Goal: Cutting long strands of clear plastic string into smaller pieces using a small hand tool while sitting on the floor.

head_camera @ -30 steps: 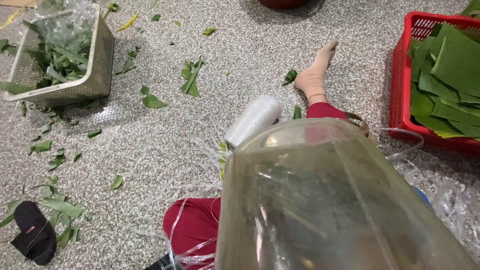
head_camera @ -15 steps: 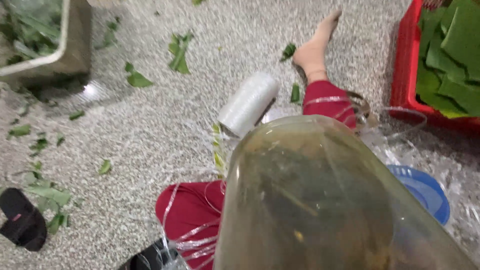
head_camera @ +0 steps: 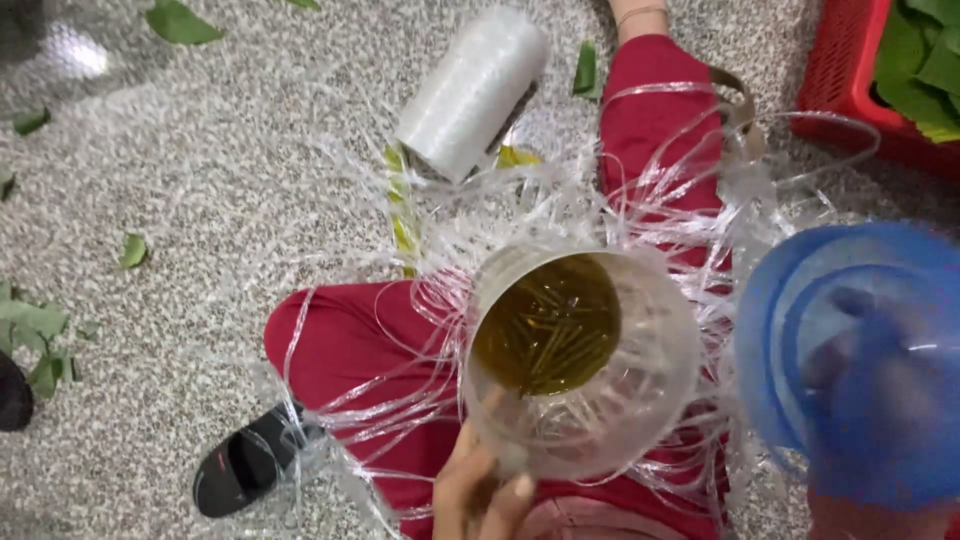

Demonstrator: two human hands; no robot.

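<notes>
Seen from above, sitting on a speckled grey stone floor (head_camera: 180, 200) with legs in red trousers (head_camera: 350, 345) stretched out. Left hand (head_camera: 480, 490) at the bottom edge, fingers (head_camera: 515, 492) wrapped around the lower side of a clear plastic bottle (head_camera: 585, 365) tilted toward the camera, so its round mouth and the yellow-green liquid inside face up. Bottle held above the lap, just over the red trousers. Right hand (head_camera: 880, 400) blurred at the right edge, behind or under a round blue plastic lid (head_camera: 850, 340); cannot tell whether its fingers are spread or pressed together. Loose clear plastic string (head_camera: 560, 205) tangled across the lap and around the bottle. White spool of plastic string (head_camera: 472, 92) lying on the floor beyond the knees. Black sandal (head_camera: 245, 462) beside the left leg. Red plastic crate with green leaves (head_camera: 880, 75) at the upper right. Scattered green leaf scraps (head_camera: 35, 330) on the floor at left.
</notes>
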